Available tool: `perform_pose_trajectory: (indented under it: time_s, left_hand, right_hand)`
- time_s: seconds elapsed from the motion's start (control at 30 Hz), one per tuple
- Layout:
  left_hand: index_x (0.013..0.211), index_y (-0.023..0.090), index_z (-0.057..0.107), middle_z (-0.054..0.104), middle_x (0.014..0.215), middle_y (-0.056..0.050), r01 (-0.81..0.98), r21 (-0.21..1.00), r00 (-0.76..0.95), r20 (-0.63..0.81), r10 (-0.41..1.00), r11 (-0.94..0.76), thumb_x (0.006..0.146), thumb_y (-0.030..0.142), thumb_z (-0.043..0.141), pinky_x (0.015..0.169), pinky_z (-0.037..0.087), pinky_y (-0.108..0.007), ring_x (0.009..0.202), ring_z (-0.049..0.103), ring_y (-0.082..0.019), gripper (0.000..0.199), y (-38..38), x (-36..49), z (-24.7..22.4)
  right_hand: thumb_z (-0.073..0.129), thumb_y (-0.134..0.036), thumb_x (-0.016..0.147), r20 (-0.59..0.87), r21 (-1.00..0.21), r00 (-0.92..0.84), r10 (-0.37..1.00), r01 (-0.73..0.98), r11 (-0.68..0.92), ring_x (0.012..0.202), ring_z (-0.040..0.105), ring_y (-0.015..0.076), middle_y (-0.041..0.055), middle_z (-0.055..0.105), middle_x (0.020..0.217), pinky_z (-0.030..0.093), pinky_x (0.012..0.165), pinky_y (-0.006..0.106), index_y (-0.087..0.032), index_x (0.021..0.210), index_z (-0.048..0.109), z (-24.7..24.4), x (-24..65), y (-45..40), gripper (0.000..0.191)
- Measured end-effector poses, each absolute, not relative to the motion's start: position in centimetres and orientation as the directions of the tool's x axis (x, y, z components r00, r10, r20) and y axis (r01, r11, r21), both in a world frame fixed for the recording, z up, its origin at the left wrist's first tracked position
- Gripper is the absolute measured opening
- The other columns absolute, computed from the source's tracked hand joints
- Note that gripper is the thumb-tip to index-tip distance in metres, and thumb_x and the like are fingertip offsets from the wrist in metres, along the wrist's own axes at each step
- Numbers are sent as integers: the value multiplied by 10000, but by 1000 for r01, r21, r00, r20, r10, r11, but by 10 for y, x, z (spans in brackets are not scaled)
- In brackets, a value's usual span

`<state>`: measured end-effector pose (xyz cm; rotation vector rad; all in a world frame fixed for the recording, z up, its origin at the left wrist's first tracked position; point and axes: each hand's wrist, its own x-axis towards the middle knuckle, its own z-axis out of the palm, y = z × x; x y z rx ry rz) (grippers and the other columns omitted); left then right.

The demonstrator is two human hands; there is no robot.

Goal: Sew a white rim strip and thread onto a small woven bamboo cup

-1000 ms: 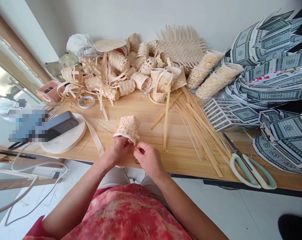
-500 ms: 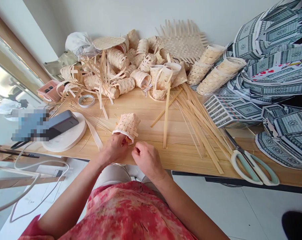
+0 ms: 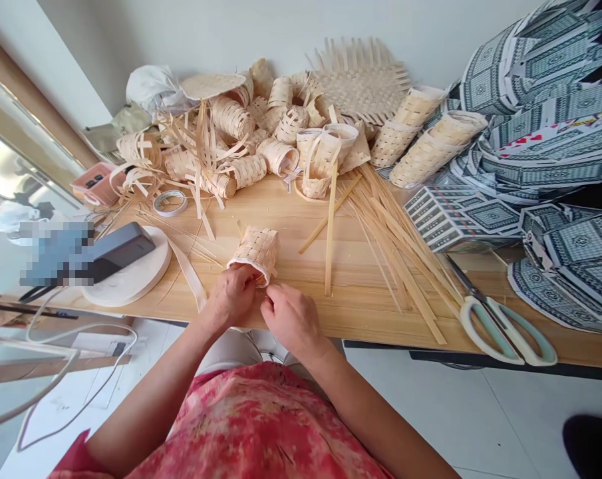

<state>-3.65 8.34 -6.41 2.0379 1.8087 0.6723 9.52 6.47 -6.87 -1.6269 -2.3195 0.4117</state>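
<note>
My left hand (image 3: 229,297) holds a small woven bamboo cup (image 3: 257,249) from below, with its fingers inside the lower rim. The cup stands tilted just above the wooden tabletop (image 3: 275,213). My right hand (image 3: 293,319) is right beside it, its fingertips pressed together at the cup's lower rim. Whether they pinch a thin strip there is too small to tell.
Behind the hands lies a heap of woven bamboo pieces (image 3: 231,126) and a flat woven mat (image 3: 360,83). Loose bamboo strips (image 3: 400,253) fan out to the right. Scissors (image 3: 503,332) lie near the edge, beside stacked card boxes (image 3: 460,223). A tape roll (image 3: 169,203) and round white board (image 3: 141,279) are left.
My right hand's fingers have moved closer to the cup's rim, and the two hands are nearer together. The cup has turned slightly in my left hand.
</note>
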Motion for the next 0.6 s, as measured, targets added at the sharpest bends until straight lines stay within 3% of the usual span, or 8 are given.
perform_pose_trajectory:
  time_s: [0.13,0.3,0.43,0.6]
  left_hand:
    - [668,195,608,622,673,-35,866,488,70,97,993,-109,699,70,447,587,367,-237,660,561,-163,207,85,-32,-64]
    - [563,183,520,497,512,-4,882,470,-39,48,998,11,707,153,488,495,280,-243,500,457,-133,150,89,-29,-64]
    - [570,188,481,470,524,15,844,536,-31,45,999,2,704,115,472,517,309,-234,522,443,-125,153,90,-31,-62]
    - [666,196,523,551,639,-11,853,516,56,57,997,-78,720,82,448,590,367,-243,636,521,-157,147,85,-33,-62]
  right_hand:
    - [432,-182,795,26,-330,-349,937,881,338,641,571,148,46,644,766,273,518,260,-183,741,605,-67,97,66,181]
    - [434,-198,798,9,-295,-371,929,886,357,638,580,159,61,642,753,297,518,253,-180,738,616,-65,102,69,192]
    - [434,-186,788,-10,-279,-361,932,896,344,637,588,161,68,650,746,302,514,254,-173,723,623,-65,105,73,200]
    - [437,-191,780,-11,-284,-357,934,897,340,650,606,179,60,664,751,290,500,262,-179,729,634,-65,105,75,204]
